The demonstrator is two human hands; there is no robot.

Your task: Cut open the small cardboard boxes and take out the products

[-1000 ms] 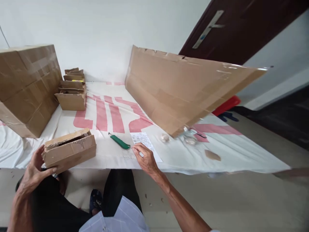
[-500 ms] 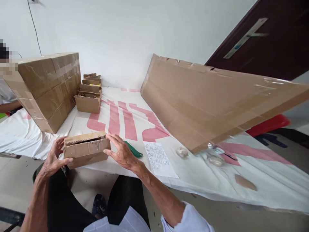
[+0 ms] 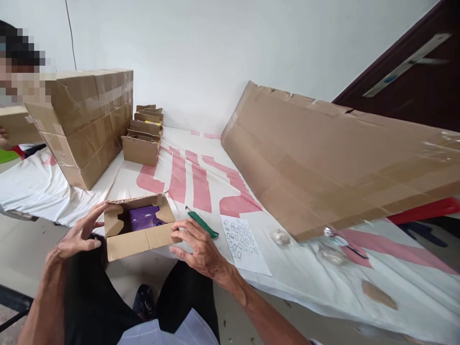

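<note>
A small cardboard box [image 3: 143,242] is at the near table edge, its long flap folded out toward me and its top uncovered. Inside lies a purple package [image 3: 145,218]; what it is I cannot make out. My left hand [image 3: 81,235] holds the box's left end, fingertips at the back corner and thumb low in front. At the right end, my right hand [image 3: 196,244] has its fingers on the folded-out flap. Just beyond the right hand lies a green-handled utility knife [image 3: 203,223].
Taped cartons [image 3: 89,124] are stacked at left, beside a row of open boxes [image 3: 142,151]. A large cardboard sheet [image 3: 323,163] leans at right. Nearby are a marked paper sheet [image 3: 246,244], small clear-wrapped bundles [image 3: 280,236] and a cardboard scrap [image 3: 379,294]. Another person's hand [image 3: 4,139] holds a box at far left.
The box's top has opened, its flap now folded toward me, and the purple package shows. My right hand has moved down onto the flap. The other person's box has come into view.
</note>
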